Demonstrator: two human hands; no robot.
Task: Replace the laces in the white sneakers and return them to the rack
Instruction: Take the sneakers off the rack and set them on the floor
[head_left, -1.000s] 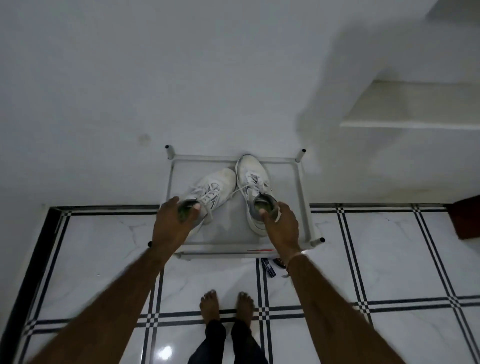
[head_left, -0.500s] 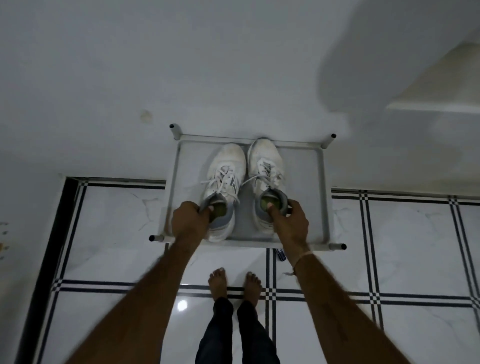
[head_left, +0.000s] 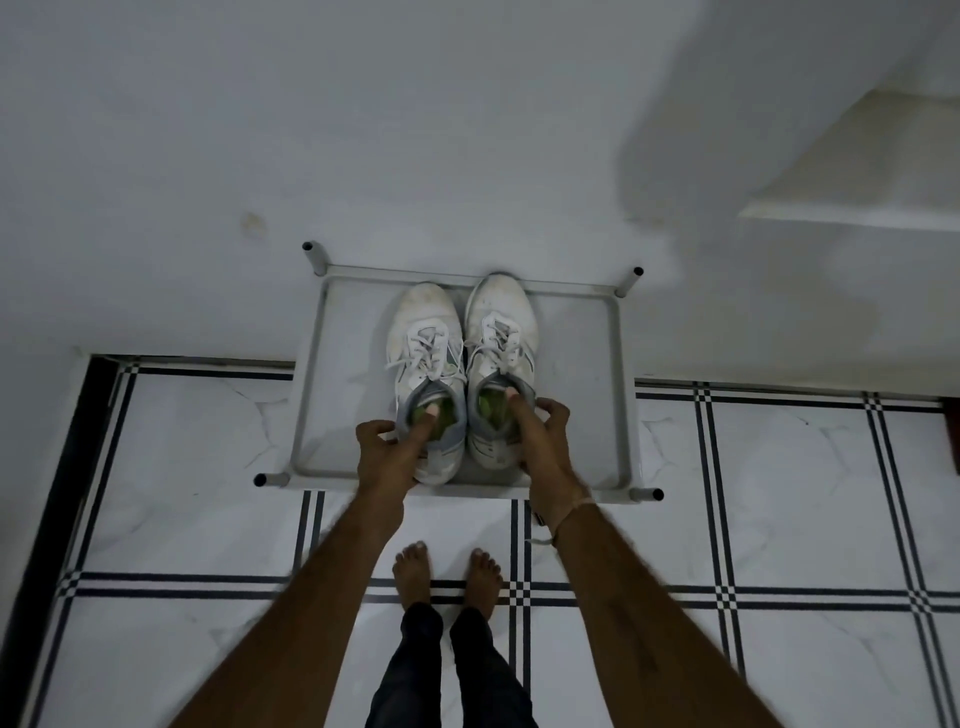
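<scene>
Two white sneakers sit side by side on the top shelf of the rack (head_left: 621, 395), toes pointing away from me toward the wall (head_left: 363, 130); the left sneaker (head_left: 428, 332) and the right sneaker (head_left: 501, 322) are rounded, scuffed at the toe, with grey padded collars and green insoles showing inside; each carries white laces (head_left: 426, 348) crossed up the front and tied loosely. The rack is a flat pale tray framed in thin grey metal tubing, with four short posts capped in black at its corners. My left hand (head_left: 387, 452) pinches the heel collar of the left sneaker, thumb inside on the insole, fingers curled round the outside; my right hand (head_left: 537, 436) pinches the right sneaker's collar the same way, thumb tucked in, fingers wrapped over the outer edge; a thin thread band (head_left: 571, 512) circles that wrist. Both heels lie directly under my hands, the toes just beyond them. Nearer to me than my hands, my two bare feet (head_left: 447, 577) stand on the floor (head_left: 182, 467), glossy white marble-look tiles ruled by dark double lines.
</scene>
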